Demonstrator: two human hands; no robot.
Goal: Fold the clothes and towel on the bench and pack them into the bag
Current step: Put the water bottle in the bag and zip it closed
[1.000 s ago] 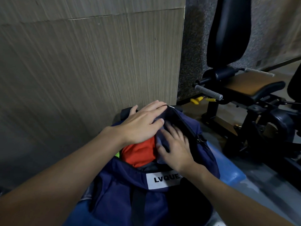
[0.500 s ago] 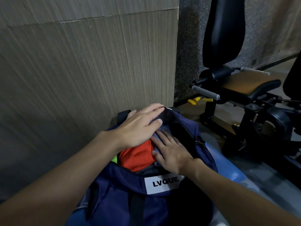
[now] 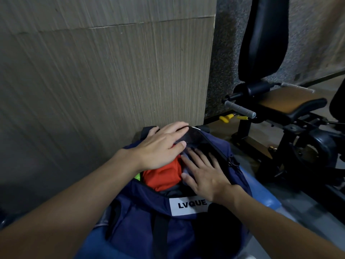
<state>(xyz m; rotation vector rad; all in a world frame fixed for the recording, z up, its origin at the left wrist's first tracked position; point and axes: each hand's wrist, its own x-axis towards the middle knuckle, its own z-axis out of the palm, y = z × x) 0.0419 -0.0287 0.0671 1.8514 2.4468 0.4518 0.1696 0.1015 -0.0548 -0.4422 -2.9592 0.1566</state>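
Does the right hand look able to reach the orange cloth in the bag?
Probably yes. The right hand lies flat inside the open bag, right beside the orange cloth, whose near part is uncovered. Only the left hand, resting over its far end, covers some of it.

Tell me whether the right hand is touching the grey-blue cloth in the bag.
Touching. The head view shows the right hand lying flat on the grey-blue cloth inside the bag, fingers straight, no gap visible.
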